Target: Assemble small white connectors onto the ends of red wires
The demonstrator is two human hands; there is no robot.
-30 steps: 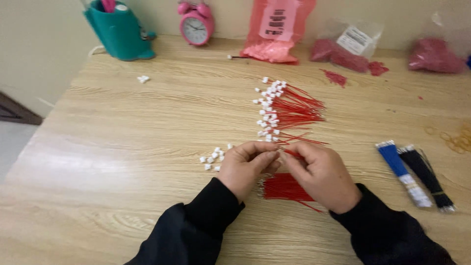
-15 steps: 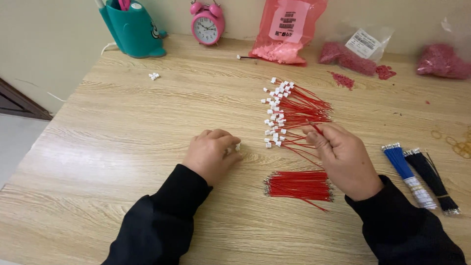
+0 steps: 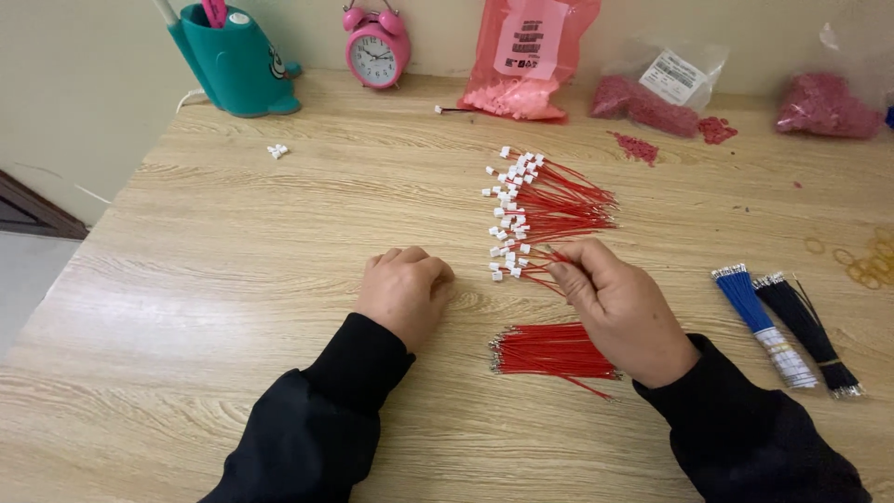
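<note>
Red wires with white plugs (image 3: pixel 535 210) lie fanned out on the wooden table (image 3: pixel 279 242), plug ends to the left, just ahead of the right hand (image 3: pixel 619 307). That hand is closed to a narrow pinch, thumb and forefinger gripping one red wire (image 3: pixel 549 265) at the near edge of the fan; whether that wire carries a plug cannot be seen. Just below the same hand lies a bundle of bare red wires (image 3: pixel 554 352), stacked side by side, partly under the wrist. The left hand (image 3: pixel 405 291) rests knuckles-up on the table, well left of the fan, fingers curled under; what it holds, if anything, is hidden. Both arms wear black sleeves. To the right of the right hand lie a blue wire bundle (image 3: pixel 759 312) and a black wire bundle (image 3: pixel 805 326), side by side and touching. Further right, rubber bands (image 3: pixel 866 261) sit near the table edge. Along the back wall stand a teal holder (image 3: pixel 233 65), a pink alarm clock (image 3: pixel 377 51), a pink bag (image 3: pixel 526 61) and two clear bags of red parts (image 3: pixel 656 93) (image 3: pixel 829 102). A few loose white plugs (image 3: pixel 277 150) lie alone near the holder, and one stray plug on a short dark lead (image 3: pixel 452 110) lies beside the pink bag.
</note>
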